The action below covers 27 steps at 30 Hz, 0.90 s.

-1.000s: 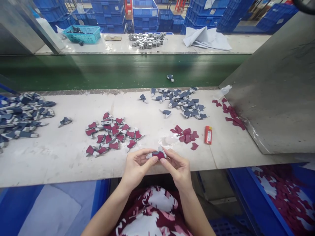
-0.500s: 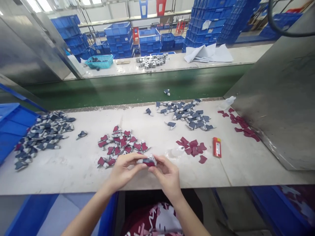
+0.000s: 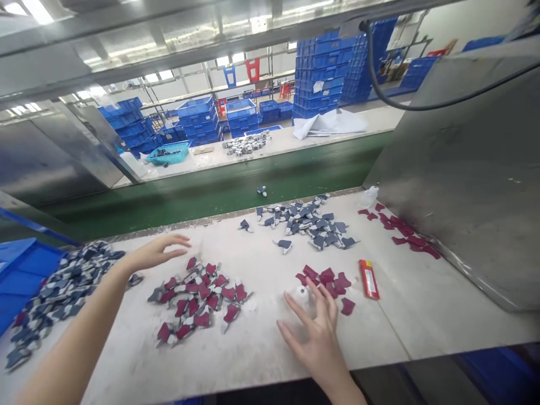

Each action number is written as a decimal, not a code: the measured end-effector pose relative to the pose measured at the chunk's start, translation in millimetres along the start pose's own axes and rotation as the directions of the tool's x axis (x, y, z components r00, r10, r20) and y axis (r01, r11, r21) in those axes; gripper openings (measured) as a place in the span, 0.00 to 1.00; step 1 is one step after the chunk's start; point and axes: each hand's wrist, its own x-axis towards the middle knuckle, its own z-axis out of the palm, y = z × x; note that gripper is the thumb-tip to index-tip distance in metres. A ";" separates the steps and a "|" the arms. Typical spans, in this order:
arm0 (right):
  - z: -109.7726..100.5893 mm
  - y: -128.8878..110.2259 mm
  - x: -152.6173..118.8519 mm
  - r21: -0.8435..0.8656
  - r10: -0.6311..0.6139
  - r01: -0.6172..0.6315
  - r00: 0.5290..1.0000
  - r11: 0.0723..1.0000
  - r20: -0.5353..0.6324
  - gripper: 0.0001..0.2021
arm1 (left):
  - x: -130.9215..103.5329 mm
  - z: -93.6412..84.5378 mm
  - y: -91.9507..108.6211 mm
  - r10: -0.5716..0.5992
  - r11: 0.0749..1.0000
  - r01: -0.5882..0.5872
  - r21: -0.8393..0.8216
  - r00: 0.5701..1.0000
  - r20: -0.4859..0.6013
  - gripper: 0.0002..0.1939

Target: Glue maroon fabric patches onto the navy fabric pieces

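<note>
My left hand hovers over the left part of the table, fingers apart and holding nothing, behind a pile of grey parts with dark red faces. My right hand is spread and holds nothing; its fingertips reach the near edge of a small heap of dark red flat pieces. Between those fingers shows a small clear plastic item. Dark blue and grey parts lie scattered behind the right hand. More of them form a big pile at the left, partly behind my left forearm.
A red lighter-like packet lies right of the dark red heap. More red pieces line the metal panel. Beyond the table runs a green belt with one part on it. A blue crate stands left.
Both hands have opened and parted, the left to the left and forward, the right to the right. The part they held is no longer in them. The camera view has tilted up.
</note>
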 end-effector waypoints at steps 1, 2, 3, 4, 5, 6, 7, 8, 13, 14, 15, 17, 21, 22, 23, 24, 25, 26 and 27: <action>3.5 -0.9 0.2 -0.002 0.000 0.000 1.000 1.000 0.008 0.23 | 24.0 -4.3 6.0 0.021 0.998 -0.019 0.056 0.999 -0.034 0.21; 6.0 -2.0 0.2 -0.003 0.003 -0.003 1.000 1.000 -0.002 0.25 | 50.4 -7.2 14.2 0.039 0.990 -0.028 0.138 0.996 -0.078 0.19; 7.5 -2.8 0.0 -0.002 0.000 0.000 1.000 1.000 -0.030 0.25 | 78.3 -8.3 24.1 0.053 0.968 -0.021 0.249 0.991 -0.122 0.18; 8.1 -3.3 -0.4 0.001 -0.017 0.017 0.997 1.000 -0.070 0.25 | 106.4 -7.6 35.0 0.066 0.957 -0.020 0.288 0.986 -0.152 0.18; 7.8 -3.1 -1.2 0.009 -0.045 0.047 0.992 0.999 -0.119 0.23 | 133.6 -5.2 46.2 0.080 0.951 -0.023 0.308 0.982 -0.173 0.19; 6.9 -2.4 -2.2 0.022 -0.074 0.079 0.982 0.997 -0.171 0.23 | 159.0 -1.5 57.4 0.094 0.943 -0.027 0.330 0.978 -0.187 0.21; 5.6 -1.3 -3.5 0.041 -0.101 0.113 0.970 0.993 -0.219 0.23 | 181.9 3.3 68.1 0.109 0.937 -0.036 0.348 0.975 -0.194 0.23; 4.0 0.0 -5.0 0.064 -0.121 0.142 0.958 0.988 -0.260 0.25 | 201.8 8.7 78.2 0.127 0.931 -0.048 0.363 0.973 -0.195 0.25; -2.2 3.5 -12.0 0.169 -0.173 0.242 0.923 0.955 -0.344 0.33 | 256.8 32.2 112.9 0.153 0.915 -0.070 0.398 0.972 -0.179 0.23; -3.0 2.9 -12.4 0.178 -0.167 0.241 0.921 0.954 -0.353 0.32 | 260.6 34.4 116.0 0.142 0.916 -0.060 0.397 0.973 -0.180 0.19; -3.8 1.9 -12.3 0.181 -0.158 0.235 0.918 0.955 -0.363 0.32 | 262.8 35.5 117.9 0.130 0.917 -0.048 0.395 0.975 -0.183 0.16; -5.8 -1.1 -10.7 0.173 -0.139 0.219 0.913 0.960 -0.384 0.31 | 262.7 34.4 119.8 0.110 0.923 -0.027 0.385 0.975 -0.195 0.13; -11.7 -6.9 -6.5 0.196 -0.105 0.210 0.892 0.958 -0.440 0.27 | 244.8 25.8 126.4 0.116 0.945 -0.024 0.327 0.958 -0.263 0.09; -12.9 -7.8 -6.5 0.210 -0.083 0.200 0.883 0.957 -0.462 0.25 | 235.4 24.8 130.4 0.127 0.952 -0.034 0.304 0.949 -0.289 0.10; -13.7 -8.3 -7.4 0.224 -0.056 0.184 0.875 0.957 -0.480 0.24 | 223.4 25.4 135.4 0.142 0.959 -0.052 0.277 0.939 -0.314 0.12; -14.0 -8.4 -9.3 0.238 -0.021 0.155 0.874 0.959 -0.486 0.23 | 208.5 27.7 141.3 0.158 0.966 -0.075 0.249 0.929 -0.334 0.13; -13.7 -8.2 -12.1 0.251 0.023 0.114 0.874 0.961 -0.486 0.21 | 190.8 32.0 148.0 0.176 0.970 -0.101 0.223 0.921 -0.346 0.15; -13.0 -7.7 -15.6 0.265 0.078 0.060 0.873 0.962 -0.481 0.19 | 170.4 38.4 155.3 0.194 0.973 -0.136 0.185 0.916 -0.350 0.16; -11.8 -7.0 -19.6 0.281 0.142 -0.005 0.872 0.960 -0.469 0.18 | 148.0 47.1 162.8 0.207 0.975 -0.166 0.145 0.916 -0.344 0.17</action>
